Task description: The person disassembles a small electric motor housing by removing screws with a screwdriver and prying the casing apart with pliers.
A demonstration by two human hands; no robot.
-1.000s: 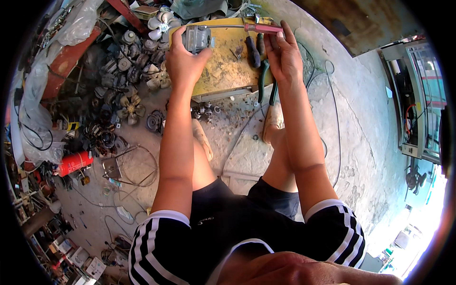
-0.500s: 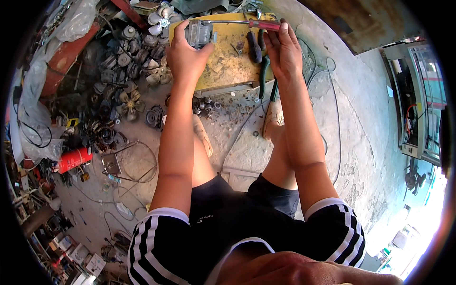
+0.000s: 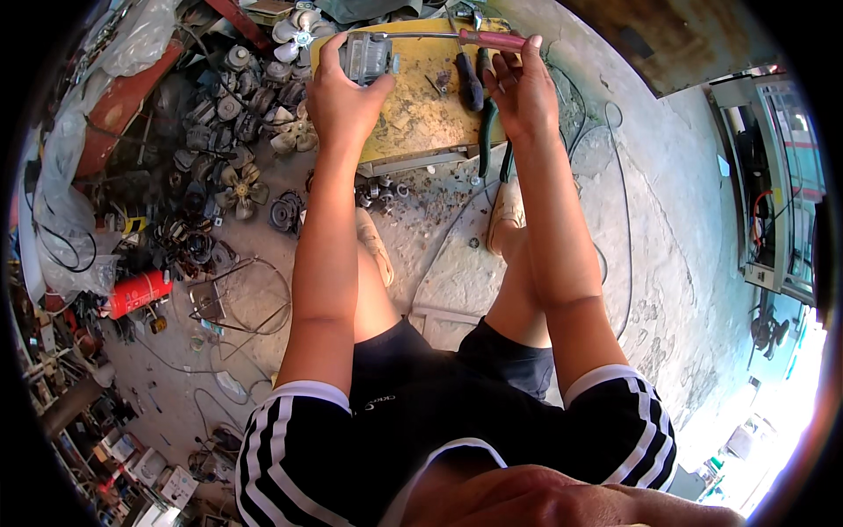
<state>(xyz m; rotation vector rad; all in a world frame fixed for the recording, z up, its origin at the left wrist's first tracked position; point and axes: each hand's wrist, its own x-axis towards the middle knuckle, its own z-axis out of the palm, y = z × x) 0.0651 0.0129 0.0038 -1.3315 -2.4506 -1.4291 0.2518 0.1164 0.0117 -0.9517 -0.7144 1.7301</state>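
My left hand [image 3: 344,107] is closed round a grey, block-like metal motor part [image 3: 365,60] at the left side of a yellow worktop. In my right hand [image 3: 527,98] is a screwdriver [image 3: 492,40] with a pinkish-red handle, held near the handle's end between thumb and fingers. Its long shaft runs left, and the tip meets the upper right corner of the motor part. Below the handle lie a dark-handled screwdriver [image 3: 470,83] and pliers with dark green handles [image 3: 487,132]. Small loose bits are scattered on the worktop between my hands.
The yellow worktop [image 3: 408,132] is stained and low. Heaped motor parts and fan blades [image 3: 241,189] cover the floor to its left, near a red cylinder [image 3: 139,294]. Cables [image 3: 625,202] trail across the concrete on the right. A rusty panel [image 3: 667,44] juts in at the upper right.
My right hand has shifted its grip on the screwdriver handle, its fingers loosening and the thumb moving toward the end. The handle sits slightly higher. My left hand stays on the motor part.
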